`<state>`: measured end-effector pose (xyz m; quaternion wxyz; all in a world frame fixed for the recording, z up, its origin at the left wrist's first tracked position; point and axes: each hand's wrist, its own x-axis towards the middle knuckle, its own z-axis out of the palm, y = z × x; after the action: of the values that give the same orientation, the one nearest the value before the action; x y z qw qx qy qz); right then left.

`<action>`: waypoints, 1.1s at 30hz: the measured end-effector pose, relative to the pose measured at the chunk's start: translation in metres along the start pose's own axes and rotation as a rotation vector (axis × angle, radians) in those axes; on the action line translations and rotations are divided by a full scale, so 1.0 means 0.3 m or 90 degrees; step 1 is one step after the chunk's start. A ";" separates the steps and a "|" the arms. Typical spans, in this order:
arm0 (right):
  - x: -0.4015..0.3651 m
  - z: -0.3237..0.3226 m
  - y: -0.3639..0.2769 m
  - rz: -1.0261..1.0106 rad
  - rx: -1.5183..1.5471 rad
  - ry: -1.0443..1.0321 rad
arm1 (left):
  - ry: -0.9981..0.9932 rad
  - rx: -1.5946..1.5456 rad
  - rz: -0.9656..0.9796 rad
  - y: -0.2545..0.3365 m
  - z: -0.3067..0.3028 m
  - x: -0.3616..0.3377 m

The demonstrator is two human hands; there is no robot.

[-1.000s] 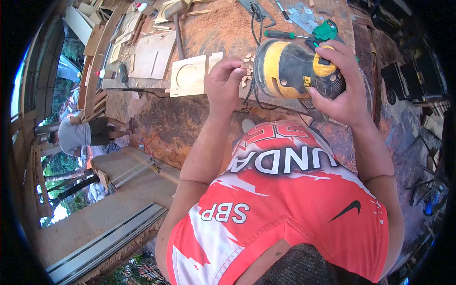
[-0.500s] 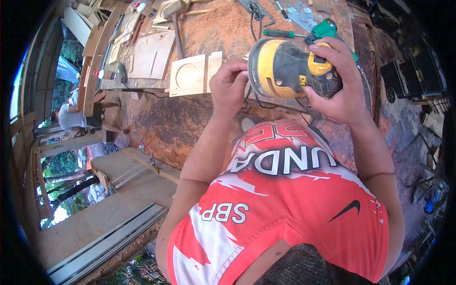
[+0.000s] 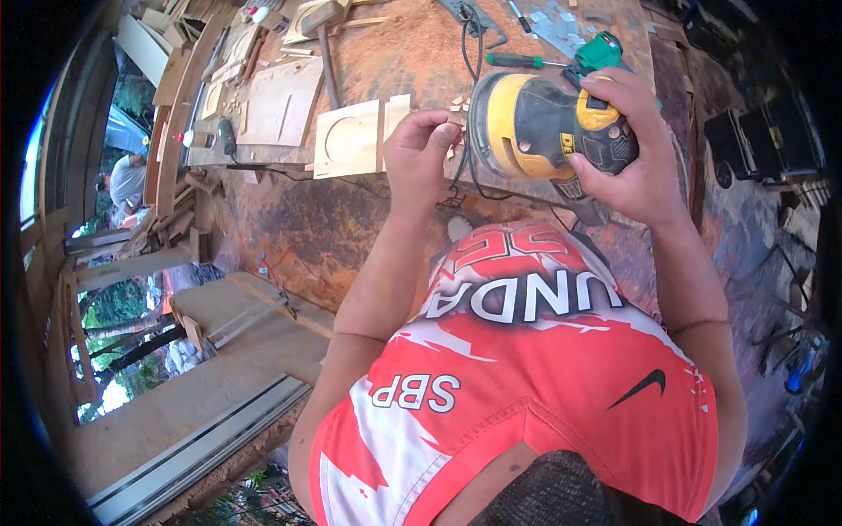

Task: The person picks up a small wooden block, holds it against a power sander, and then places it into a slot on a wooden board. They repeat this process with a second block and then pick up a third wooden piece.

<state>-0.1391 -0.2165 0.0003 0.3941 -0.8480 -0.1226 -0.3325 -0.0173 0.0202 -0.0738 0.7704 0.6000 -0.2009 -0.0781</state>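
Observation:
The yellow and black sander (image 3: pixel 535 127) is tilted on its side above the bench edge, its round pad facing left. My right hand (image 3: pixel 636 153) is wrapped around its top end, with the thumb below and fingers above. My left hand (image 3: pixel 421 153) is closed in a pinch just left of the pad, apart from it; what the fingertips hold, if anything, is too small to make out. A black cable (image 3: pixel 474 53) runs behind the sander. Beside my left hand lies a pale wooden panel (image 3: pixel 351 140) with a circular outline.
The workbench (image 3: pixel 377 74) carries sawdust, a wooden mallet (image 3: pixel 323 26), a green screwdriver (image 3: pixel 517 60), a green power tool (image 3: pixel 599 54) and a flat board (image 3: pixel 279 101). Black cases (image 3: pixel 767 136) stand at the right. Another person (image 3: pixel 128 182) bends at the far left.
The sander and my right hand have shifted slightly right, widening the gap to my left hand. My left fingers have moved off the pad's edge. The other person has changed posture and place.

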 end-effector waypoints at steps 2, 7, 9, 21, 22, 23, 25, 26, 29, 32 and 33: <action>-0.001 0.000 -0.004 -0.004 0.003 -0.006 | -0.006 0.015 0.003 0.006 0.006 -0.004; -0.006 0.011 -0.016 0.002 0.006 -0.020 | -0.016 0.056 0.055 0.012 0.026 0.001; -0.004 0.006 -0.014 -0.002 -0.001 -0.023 | -0.033 0.077 0.082 0.012 0.025 -0.002; 0.005 0.006 -0.006 -0.010 -0.018 -0.009 | -0.054 0.082 0.083 0.008 0.028 -0.012; 0.003 0.004 -0.003 -0.003 -0.024 -0.010 | -0.055 0.082 0.083 0.007 0.024 -0.010; 0.000 0.002 0.001 -0.005 -0.023 -0.010 | -0.035 0.067 0.053 0.005 0.015 -0.008; -0.007 -0.001 0.010 0.023 -0.021 -0.019 | -0.013 0.053 0.023 -0.003 -0.001 -0.006; -0.007 -0.003 0.012 0.022 -0.020 -0.020 | -0.008 0.026 0.010 -0.009 -0.008 -0.004; -0.002 -0.006 0.016 0.002 -0.021 -0.018 | 0.007 -0.038 -0.044 -0.018 -0.018 0.010; -0.001 -0.007 0.014 0.000 -0.024 -0.009 | 0.018 -0.118 -0.111 -0.007 -0.014 0.018; -0.001 -0.007 0.017 -0.002 -0.017 -0.011 | 0.019 -0.162 -0.140 -0.004 -0.013 0.019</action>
<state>-0.1379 -0.2216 -0.0019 0.3810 -0.8559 -0.1225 -0.3275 -0.0104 0.0213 -0.0744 0.8299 0.5171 -0.1108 -0.1778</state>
